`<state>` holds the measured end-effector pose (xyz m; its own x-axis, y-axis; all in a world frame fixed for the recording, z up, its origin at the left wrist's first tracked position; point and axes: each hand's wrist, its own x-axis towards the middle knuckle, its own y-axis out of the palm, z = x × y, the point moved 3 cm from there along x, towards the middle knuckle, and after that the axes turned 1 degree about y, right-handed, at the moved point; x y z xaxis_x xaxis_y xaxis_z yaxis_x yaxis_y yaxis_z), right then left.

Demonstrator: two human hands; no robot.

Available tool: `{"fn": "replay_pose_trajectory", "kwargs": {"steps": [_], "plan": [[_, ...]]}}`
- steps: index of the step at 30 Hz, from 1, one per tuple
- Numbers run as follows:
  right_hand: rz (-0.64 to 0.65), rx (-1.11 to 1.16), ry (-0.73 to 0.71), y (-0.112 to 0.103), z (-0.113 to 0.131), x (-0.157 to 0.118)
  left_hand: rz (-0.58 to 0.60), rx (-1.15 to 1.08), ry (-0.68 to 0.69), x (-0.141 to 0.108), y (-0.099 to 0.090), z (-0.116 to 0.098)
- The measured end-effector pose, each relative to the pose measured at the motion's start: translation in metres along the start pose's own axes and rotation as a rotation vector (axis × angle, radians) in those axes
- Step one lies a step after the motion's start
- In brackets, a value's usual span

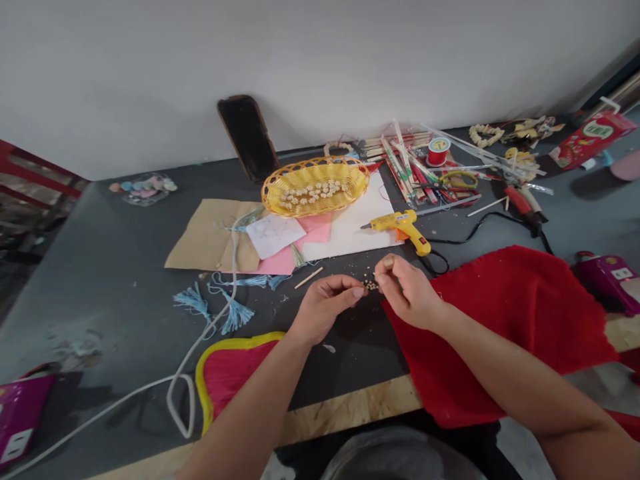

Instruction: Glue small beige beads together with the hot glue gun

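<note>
Pinching with grips together, left hand [330,303] and right hand [407,293] flank tiny bits [371,285]; spool label [440,144] illegible.

The bits [370,285] are tiny, roundish and pale yellow to tan. They sit in a loose cluster on the near side of the glue gun [411,230], apart from it. A few stray ones lie closer to it. Finer detail is too small to tell.
</note>
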<state>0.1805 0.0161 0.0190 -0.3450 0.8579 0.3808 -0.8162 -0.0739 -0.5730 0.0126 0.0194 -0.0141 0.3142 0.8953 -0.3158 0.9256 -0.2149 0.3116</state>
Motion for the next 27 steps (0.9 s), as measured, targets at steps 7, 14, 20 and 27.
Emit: {"fn": "replay_pose_trajectory", "kwargs": {"steps": [7,14,20,27], "plan": [[-0.064,0.196,0.228,-0.010,-0.005,-0.003,-0.030,-0.128,-0.041,-0.001,0.003,-0.005],[-0.106,0.161,0.197,-0.012,0.001,-0.001,-0.034,-0.214,-0.056,0.001,-0.001,-0.003],[-0.072,0.148,0.001,-0.004,0.006,-0.002,-0.005,-0.249,-0.053,0.000,0.000,-0.003],[-0.076,0.097,-0.175,0.003,0.007,-0.004,0.083,-0.232,-0.052,-0.001,0.003,-0.002]]}}
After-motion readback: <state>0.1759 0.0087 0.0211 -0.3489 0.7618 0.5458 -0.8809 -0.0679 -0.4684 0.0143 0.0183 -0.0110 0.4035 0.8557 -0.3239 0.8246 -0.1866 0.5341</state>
